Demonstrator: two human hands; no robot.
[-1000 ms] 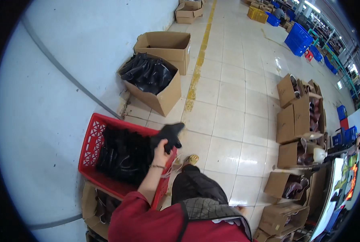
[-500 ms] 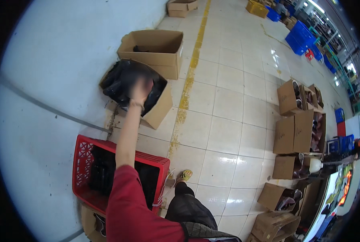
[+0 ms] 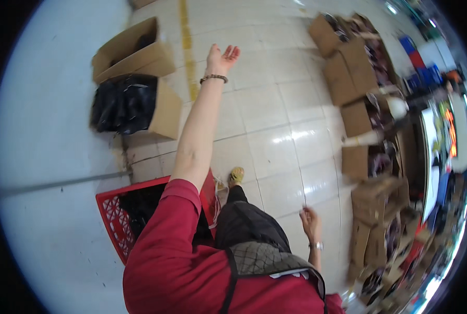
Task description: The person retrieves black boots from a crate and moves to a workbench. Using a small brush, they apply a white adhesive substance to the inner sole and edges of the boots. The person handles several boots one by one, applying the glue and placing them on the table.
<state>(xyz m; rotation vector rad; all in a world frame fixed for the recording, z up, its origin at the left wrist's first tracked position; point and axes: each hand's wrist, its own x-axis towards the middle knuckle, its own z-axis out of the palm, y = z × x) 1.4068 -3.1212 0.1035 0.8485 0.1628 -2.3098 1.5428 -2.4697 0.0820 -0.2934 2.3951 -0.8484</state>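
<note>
My left hand (image 3: 222,60), with a beaded bracelet at the wrist, is stretched out over the tiled floor. Its fingers are spread and nothing is in them. The nearest things to it are a cardboard box (image 3: 166,110) filled with glossy black items (image 3: 124,103) and, behind that, a taller box (image 3: 157,58) with something dark inside. Under my left arm stands a red plastic crate (image 3: 113,225) holding dark items, partly covered by my sleeve. Low on the right, my right hand (image 3: 311,225) wears a metal watch and hangs over the floor, its fingers bent and blurred.
A white wall (image 3: 55,136) runs along the left. A yellow line (image 3: 187,49) marks the floor. Along the right stand several cardboard boxes (image 3: 348,73) with dark reddish items, beside a bright work table (image 3: 429,162). White cords (image 3: 220,193) hang at the crate's side.
My left hand has come out of the box of black items and swung right, empty. My right hand has come into view. The view has turned rightward.
</note>
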